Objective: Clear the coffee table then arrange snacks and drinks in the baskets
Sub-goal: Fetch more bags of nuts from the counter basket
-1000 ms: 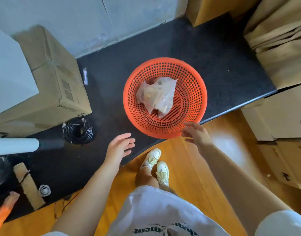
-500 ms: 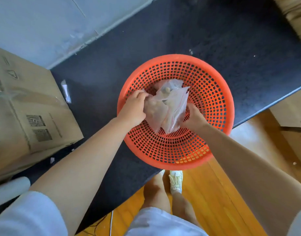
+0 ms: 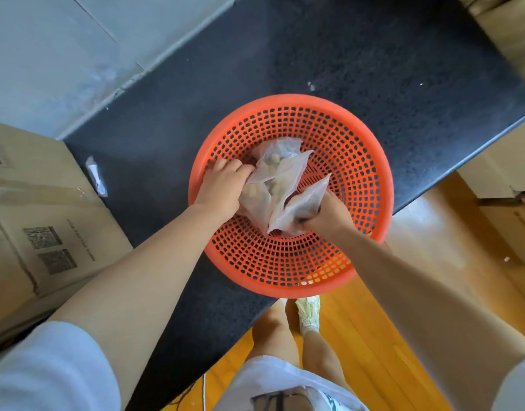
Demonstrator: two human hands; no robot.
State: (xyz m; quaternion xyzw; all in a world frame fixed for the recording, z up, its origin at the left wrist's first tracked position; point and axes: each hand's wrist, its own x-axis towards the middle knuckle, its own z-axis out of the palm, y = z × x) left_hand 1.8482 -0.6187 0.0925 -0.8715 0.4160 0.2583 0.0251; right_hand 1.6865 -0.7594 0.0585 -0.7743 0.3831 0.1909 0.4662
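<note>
Legs and floor: the person's bare legs and a pale shoe (image 3: pixel 308 315) stand on the orange wooden floor (image 3: pixel 374 336), nearest the camera, below both hands.
Right hand (image 3: pixel 323 216): inside the basket, fingers curled round the lower end of a clear bag (image 3: pixel 302 203) with something dark in it.
Left hand (image 3: pixel 222 185): inside the basket, fingers pinched on the edge of a second clear bag (image 3: pixel 277 170) of pale yellowish pieces, which lies just right of those fingers.
Bags: touching each other between the two hands.
Basket (image 3: pixel 285 280): round, orange, perforated, around both hands; it sits on the dark counter (image 3: pixel 359 54), its near rim overhanging the edge.
Cardboard box (image 3: pixel 41 221): on the counter, well left of the left fingers.
Wall (image 3: pixel 62 54): grey, beyond the counter.
</note>
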